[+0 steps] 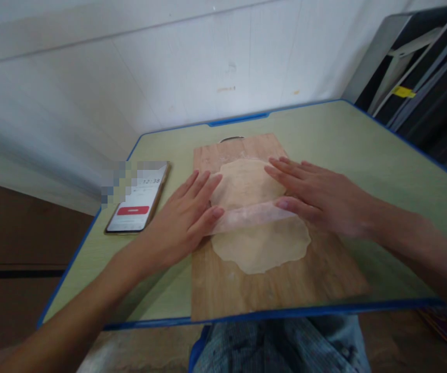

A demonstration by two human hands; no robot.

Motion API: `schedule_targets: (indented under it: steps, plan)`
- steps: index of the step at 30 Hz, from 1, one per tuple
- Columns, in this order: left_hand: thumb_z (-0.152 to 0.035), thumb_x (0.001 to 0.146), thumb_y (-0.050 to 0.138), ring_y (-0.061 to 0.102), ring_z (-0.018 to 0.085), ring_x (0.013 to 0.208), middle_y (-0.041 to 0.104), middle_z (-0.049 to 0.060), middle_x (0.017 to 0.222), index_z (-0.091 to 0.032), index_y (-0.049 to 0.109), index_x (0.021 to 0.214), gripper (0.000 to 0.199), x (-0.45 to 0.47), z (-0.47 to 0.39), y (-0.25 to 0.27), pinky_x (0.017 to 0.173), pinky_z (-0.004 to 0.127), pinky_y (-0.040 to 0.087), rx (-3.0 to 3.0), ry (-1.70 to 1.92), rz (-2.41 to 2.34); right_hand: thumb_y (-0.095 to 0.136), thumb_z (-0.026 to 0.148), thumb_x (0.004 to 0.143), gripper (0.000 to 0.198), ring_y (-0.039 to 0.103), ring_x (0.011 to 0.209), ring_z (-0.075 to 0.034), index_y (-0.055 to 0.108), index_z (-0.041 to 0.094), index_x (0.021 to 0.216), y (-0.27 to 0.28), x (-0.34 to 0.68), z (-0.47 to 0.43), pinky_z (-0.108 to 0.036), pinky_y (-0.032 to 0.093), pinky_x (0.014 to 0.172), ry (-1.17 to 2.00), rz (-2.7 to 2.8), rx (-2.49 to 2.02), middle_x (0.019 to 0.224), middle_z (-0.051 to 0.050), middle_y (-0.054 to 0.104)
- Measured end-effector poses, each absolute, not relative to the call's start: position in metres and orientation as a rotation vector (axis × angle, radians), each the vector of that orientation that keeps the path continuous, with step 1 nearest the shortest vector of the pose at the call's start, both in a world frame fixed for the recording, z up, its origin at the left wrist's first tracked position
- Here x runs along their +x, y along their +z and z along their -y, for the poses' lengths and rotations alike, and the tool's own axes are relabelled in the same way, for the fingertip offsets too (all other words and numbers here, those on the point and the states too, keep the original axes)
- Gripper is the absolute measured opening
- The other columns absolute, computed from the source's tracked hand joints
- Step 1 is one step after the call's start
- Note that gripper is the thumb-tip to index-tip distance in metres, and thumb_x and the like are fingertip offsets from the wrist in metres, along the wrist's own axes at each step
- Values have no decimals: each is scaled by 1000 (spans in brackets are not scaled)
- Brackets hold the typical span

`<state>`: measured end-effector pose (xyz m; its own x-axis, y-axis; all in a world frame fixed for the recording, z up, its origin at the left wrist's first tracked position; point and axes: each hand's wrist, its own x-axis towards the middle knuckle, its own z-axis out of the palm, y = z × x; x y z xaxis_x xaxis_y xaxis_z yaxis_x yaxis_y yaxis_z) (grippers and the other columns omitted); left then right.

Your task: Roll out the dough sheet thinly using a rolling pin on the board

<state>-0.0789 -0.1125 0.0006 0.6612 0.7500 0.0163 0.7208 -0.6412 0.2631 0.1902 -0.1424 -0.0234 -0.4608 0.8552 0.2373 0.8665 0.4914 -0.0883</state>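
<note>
A thin, pale sheet of dough (260,248) with an uneven edge lies flat on a wooden board (227,295). Across its middle rests a whitish rolling pin (250,215), its ends hidden under my hands. My left hand (192,210) lies over the pin's left end, fingers stretched out toward the back and thumb on the near side. Over the right end is my right hand (317,191), also with straight fingers, its fingertips above the dough's far right edge. Both palms seem to press on the pin from above, without wrapping round it.
The board stands on a light green table (363,171) with a blue rim. A phone (136,202) with a lit screen lies left of the board. A white wall (208,67) rises behind the table. Dark folded items (421,77) lean at the right.
</note>
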Motion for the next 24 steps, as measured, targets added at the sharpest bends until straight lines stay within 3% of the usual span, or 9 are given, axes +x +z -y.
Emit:
schedule_targets:
  steps: [10,14,20,24]
  plan:
    - [-67,92,11,22,27,144,28,12,156,-18,18,151,77,-84,170,1,116,48,26,2843,261,-1083,15,56,97,72,46,131,-28,40,4,142,-23,190,181,-47,43,104,-155,2486,-1429,143,-20,45]
    - [-68,92,10,25,29,144,31,13,154,-17,25,149,78,-80,153,-2,114,50,28,2822,246,-1160,15,53,98,71,47,130,-28,41,4,141,-25,188,165,-49,42,104,-149,2501,-1411,143,-20,45]
    - [-73,86,-4,21,29,144,30,17,153,-7,27,147,95,-76,120,-3,116,51,22,2664,205,-1285,15,57,97,72,36,137,-30,39,8,143,-22,183,133,-53,35,108,-90,2523,-1552,147,-19,39]
    - [-68,91,4,27,27,143,34,15,152,-12,26,148,83,-82,154,2,114,48,28,2767,244,-1131,15,56,97,71,44,133,-28,39,7,143,-21,185,165,-51,39,106,-127,2511,-1484,145,-18,44]
